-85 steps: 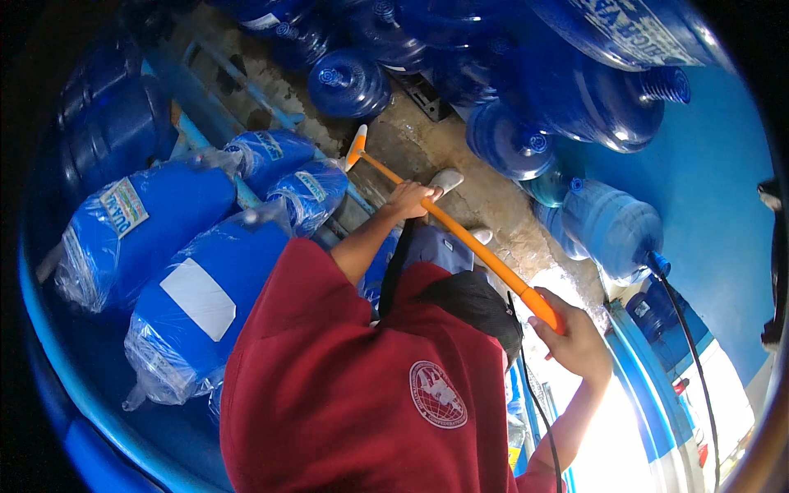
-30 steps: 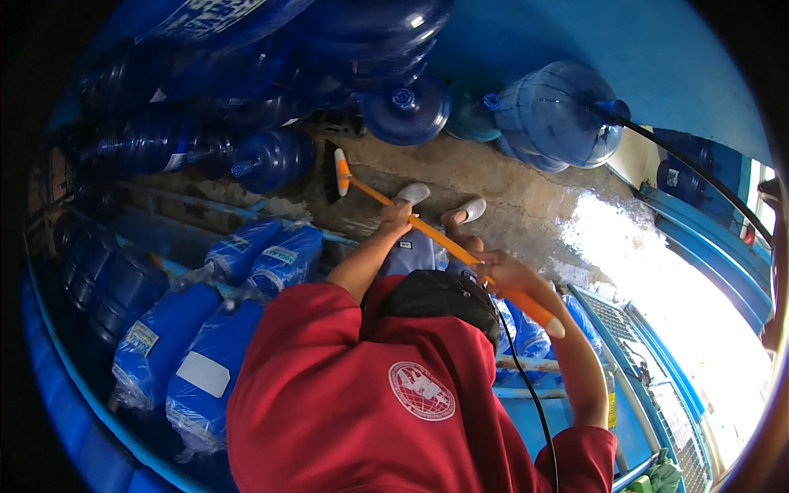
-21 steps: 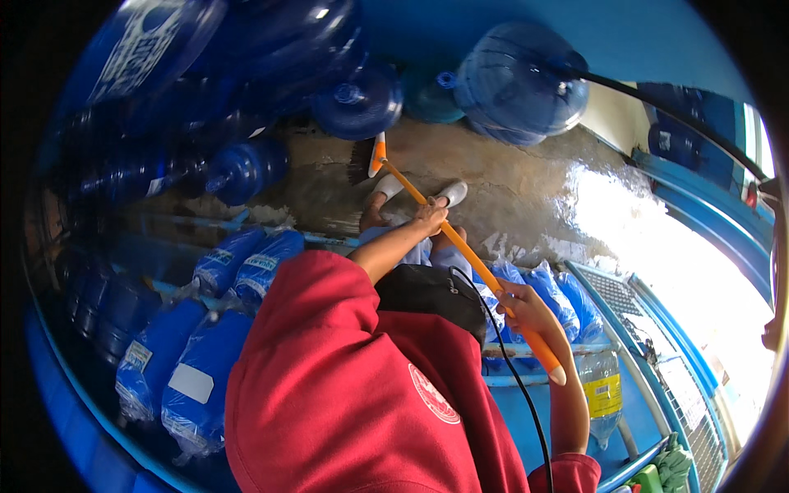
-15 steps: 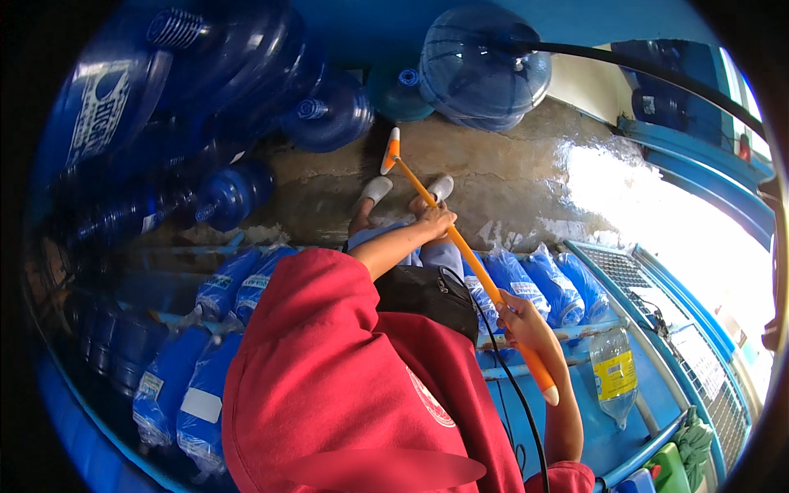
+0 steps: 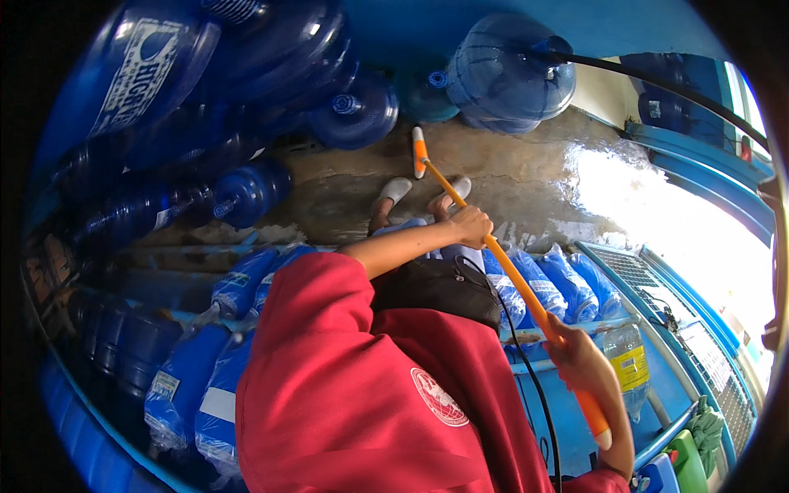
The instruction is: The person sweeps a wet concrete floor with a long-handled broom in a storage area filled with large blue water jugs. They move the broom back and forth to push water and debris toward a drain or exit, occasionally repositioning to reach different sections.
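Observation:
Both hands grip a long orange pole (image 5: pixel 524 279) with a short orange-and-white T-shaped head (image 5: pixel 419 153), like a floor squeegee; I cannot make out the underside of the head. My left hand (image 5: pixel 472 226) is wrapped round the middle of the pole, in front of my body. Closer to me on the right, my right hand (image 5: pixel 571 353) is closed round the pole near its thick end, whose pale tip sticks out below the palm. The head rests on the wet-looking concrete floor (image 5: pixel 509 164), just beyond my shoes (image 5: pixel 395 191).
Large blue water jugs (image 5: pixel 357 115) crowd the left and far side. A clear round jug (image 5: pixel 509 74) with a dark hose (image 5: pixel 666 89) stands beyond. Bagged blue containers (image 5: pixel 567 287) line the rack beside me, with a yellow-labelled plastic bottle (image 5: pixel 630 370). A wire-mesh panel (image 5: pixel 707 361) stands at right.
My right hand has drawn back toward me and rightward with the pole's thick end, and my left hand has shifted slightly right. The view has turned a little to the left.

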Motion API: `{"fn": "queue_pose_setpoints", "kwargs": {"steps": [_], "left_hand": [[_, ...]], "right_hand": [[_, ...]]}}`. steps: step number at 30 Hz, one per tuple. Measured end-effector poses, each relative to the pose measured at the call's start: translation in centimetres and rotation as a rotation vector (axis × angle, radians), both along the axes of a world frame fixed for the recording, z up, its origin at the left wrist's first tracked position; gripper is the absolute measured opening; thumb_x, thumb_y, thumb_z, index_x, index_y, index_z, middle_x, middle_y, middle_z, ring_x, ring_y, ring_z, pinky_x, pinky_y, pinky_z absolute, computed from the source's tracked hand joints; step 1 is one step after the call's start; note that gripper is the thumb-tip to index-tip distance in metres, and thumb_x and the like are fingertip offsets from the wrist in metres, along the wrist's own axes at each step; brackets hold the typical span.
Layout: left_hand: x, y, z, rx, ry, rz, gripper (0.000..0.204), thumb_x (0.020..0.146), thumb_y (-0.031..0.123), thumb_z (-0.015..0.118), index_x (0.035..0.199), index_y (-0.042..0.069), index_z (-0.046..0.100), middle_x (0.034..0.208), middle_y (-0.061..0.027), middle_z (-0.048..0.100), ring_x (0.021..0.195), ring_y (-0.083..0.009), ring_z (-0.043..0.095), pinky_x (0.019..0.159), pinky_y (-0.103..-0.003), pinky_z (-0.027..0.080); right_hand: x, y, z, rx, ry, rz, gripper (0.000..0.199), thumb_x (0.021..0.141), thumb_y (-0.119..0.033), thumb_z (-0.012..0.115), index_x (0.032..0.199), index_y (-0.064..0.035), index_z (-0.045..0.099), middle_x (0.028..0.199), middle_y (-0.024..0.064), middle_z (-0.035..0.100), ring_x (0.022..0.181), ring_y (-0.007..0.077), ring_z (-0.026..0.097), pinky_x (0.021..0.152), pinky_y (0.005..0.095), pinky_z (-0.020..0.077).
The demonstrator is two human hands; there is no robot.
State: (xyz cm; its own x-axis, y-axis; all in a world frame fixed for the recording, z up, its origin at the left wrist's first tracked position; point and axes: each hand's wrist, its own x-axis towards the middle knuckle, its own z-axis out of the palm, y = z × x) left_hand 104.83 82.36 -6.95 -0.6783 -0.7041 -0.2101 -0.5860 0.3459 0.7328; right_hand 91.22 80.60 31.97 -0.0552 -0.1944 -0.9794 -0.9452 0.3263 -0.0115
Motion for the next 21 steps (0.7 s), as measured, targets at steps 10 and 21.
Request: {"fn": "queue_pose_setpoints", "kwargs": {"steps": [10,21], "left_hand": [[19.7,11.5,-2.1,0.376,-0.304,0.456,0.023,0.079,0.028,0.059,0.083,0.006,0.066,0.088,-0.0135,0.067,0.09,-0.0347,0.064,0.077,-0.048,0.05],[17.6,13.9,-10.4,0.405,-0.208,0.948,0.016,0.081,0.023,0.066,0.086,0.009,0.058,0.09,-0.0178,0.063,0.085,-0.0384,0.062,0.071,-0.049,0.048]], "right_hand": [[10.4,-3.1,-14.0,0.251,-0.491,0.31,0.038,0.094,-0.025,0.055,0.128,-0.0084,0.053,0.063,0.0057,0.058,0.046,0.0166,0.057,0.042,0.031,0.0461],[13.4,-1.1,-18.8,0.145,-0.645,0.332,0.034,0.094,-0.024,0.052,0.121,-0.0041,0.057,0.068,0.0074,0.059,0.048,0.0147,0.057,0.042,0.0292,0.0469]]}}
